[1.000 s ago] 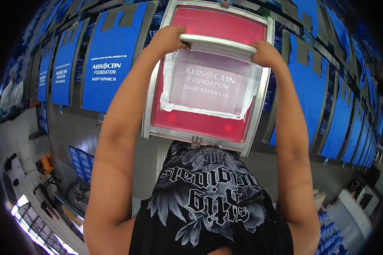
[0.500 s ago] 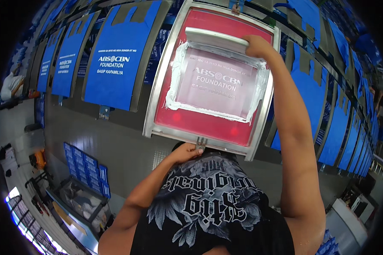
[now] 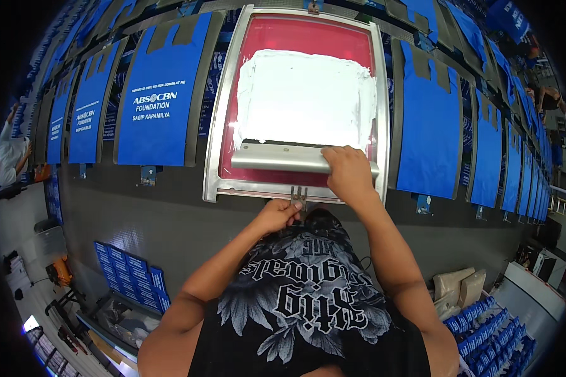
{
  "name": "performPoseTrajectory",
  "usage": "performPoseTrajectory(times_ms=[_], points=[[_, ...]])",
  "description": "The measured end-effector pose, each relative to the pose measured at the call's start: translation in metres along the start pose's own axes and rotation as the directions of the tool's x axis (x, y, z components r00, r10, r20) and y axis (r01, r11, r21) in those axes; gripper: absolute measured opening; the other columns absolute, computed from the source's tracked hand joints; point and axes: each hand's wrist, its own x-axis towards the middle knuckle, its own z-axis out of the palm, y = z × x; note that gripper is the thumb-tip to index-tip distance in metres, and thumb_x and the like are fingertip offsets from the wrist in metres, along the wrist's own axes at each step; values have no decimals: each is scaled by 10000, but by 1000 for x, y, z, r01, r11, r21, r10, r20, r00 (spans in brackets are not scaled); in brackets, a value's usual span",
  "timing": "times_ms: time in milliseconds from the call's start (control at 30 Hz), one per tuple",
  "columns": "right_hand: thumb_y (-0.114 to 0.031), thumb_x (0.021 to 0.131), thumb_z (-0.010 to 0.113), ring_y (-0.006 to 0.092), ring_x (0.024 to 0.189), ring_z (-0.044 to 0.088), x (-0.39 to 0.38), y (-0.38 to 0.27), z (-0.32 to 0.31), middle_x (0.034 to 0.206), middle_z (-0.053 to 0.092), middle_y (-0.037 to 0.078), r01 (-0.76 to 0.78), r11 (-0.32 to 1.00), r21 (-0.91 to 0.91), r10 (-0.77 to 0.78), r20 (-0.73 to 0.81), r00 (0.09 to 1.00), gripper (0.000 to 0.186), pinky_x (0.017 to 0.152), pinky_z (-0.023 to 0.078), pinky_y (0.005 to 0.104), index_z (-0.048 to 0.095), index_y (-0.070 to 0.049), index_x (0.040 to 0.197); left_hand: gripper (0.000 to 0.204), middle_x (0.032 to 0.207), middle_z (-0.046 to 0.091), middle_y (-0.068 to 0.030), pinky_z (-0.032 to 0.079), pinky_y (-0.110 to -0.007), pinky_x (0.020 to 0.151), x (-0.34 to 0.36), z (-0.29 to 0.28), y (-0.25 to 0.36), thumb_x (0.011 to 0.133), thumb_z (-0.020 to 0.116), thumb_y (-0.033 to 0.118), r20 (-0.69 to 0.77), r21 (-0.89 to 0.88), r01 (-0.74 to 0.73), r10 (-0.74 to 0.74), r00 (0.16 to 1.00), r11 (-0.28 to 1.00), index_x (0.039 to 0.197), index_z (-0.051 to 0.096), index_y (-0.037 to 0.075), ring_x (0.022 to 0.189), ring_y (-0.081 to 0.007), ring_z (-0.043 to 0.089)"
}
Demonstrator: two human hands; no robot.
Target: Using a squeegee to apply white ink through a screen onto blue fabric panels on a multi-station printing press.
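Observation:
A silkscreen frame with a metal rim (image 3: 217,119) and red mesh (image 3: 308,32) lies before me. White ink (image 3: 305,94) covers a large rectangle in its middle. My right hand (image 3: 351,174) is closed around the right part of a long metal squeegee (image 3: 277,158), which rests across the mesh at the near edge of the ink. My left hand (image 3: 277,215) pinches a small metal bracket (image 3: 298,196) at the near side of the frame. The squeegee's lower edge is hidden.
Blue bags with white print (image 3: 160,94) lie flat on grey boards to the left, and more blue bags (image 3: 426,125) run along the right. A grey table edge (image 3: 170,207) lies nearest me. Bundles of blue bags (image 3: 490,333) stand low right. A person (image 3: 14,154) is at far left.
My right hand has drawn the squeegee from the far side of the mesh to the near side. White ink now covers the see-through panel. My left hand stays at the bracket.

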Motion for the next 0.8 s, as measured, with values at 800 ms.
performPoseTrajectory(times_ms=[800], points=[[-193, 673, 763, 132, 751, 600, -7, 188, -6, 829, 671, 65, -320, 280, 905, 380, 202, 903, 334, 667, 459, 263, 678, 8, 926, 536, 1209, 579, -154, 403, -306, 929, 17, -116, 55, 958, 453, 405, -737, 332, -234, 407, 541, 914, 1274, 487, -27, 1095, -184, 533]])
